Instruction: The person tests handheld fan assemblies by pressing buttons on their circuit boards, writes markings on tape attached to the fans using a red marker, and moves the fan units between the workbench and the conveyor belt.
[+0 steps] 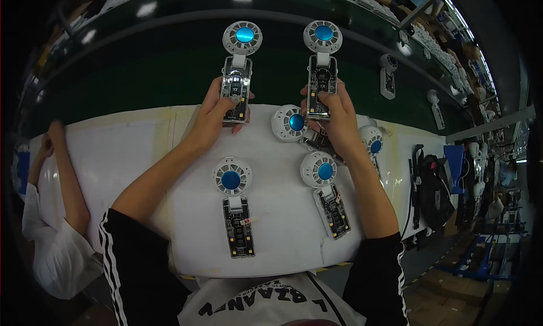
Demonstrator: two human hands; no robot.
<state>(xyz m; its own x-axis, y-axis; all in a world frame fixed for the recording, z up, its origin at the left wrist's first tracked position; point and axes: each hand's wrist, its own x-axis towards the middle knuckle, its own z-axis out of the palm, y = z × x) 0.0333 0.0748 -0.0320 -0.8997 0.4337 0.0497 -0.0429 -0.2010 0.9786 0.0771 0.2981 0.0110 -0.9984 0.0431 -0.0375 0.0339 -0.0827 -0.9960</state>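
Note:
My left hand (214,114) is closed around the clear handle of a small handheld fan (245,36), thumb on its front. In my right hand (338,115) is a matching handheld fan (323,34), also gripped by the handle with the thumb across it. Both fans are upright, with round white heads, blue centres and dark circuit boards showing through the handles. Below them, two more fans lie on the white table: one at the left (231,180) and one at the right (324,172), each with a small tag. Another fan (289,123) lies partly behind my right hand.
A further fan (372,141) lies beside my right forearm. Beyond the white table (192,213) runs a dark green conveyor belt (153,77), carrying a fan (388,80) at the right. A black bag (436,196) sits at the right edge; a person's white sleeve (62,258) is at left.

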